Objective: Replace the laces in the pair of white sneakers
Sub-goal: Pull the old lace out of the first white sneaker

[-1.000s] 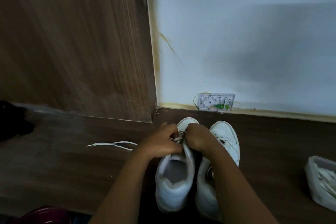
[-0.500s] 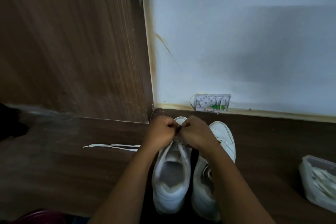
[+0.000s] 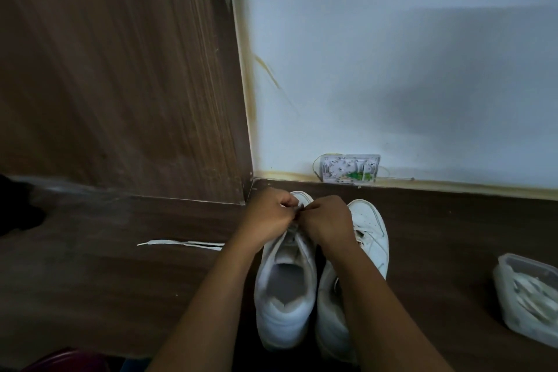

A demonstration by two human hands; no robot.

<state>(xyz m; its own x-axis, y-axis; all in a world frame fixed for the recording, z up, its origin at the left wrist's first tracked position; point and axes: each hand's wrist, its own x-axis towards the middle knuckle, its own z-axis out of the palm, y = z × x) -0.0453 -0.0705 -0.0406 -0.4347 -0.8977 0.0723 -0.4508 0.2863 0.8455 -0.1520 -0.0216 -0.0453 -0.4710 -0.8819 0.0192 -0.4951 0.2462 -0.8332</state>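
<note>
Two white sneakers stand side by side on the dark wood floor, toes toward the wall. Over the front of the left sneaker (image 3: 283, 296) my left hand (image 3: 268, 216) and my right hand (image 3: 327, 220) meet, fingers curled. Both pinch a thin lace (image 3: 297, 210) between them above the eyelets. The right sneaker (image 3: 370, 238) is partly hidden by my right forearm. A loose white lace (image 3: 178, 243) lies flat on the floor to the left of the shoes.
A clear plastic container (image 3: 513, 278) holding white laces sits on the floor at the right. A wood panel (image 3: 120, 69) and a white wall (image 3: 392, 84) stand just past the toes. An open wall box (image 3: 350, 168) sits at the skirting. A dark object (image 3: 15, 208) lies far left.
Both hands have moved forward from the shoe's tongue area toward its toe, staying together on the lace. The camera view has shifted slightly.
</note>
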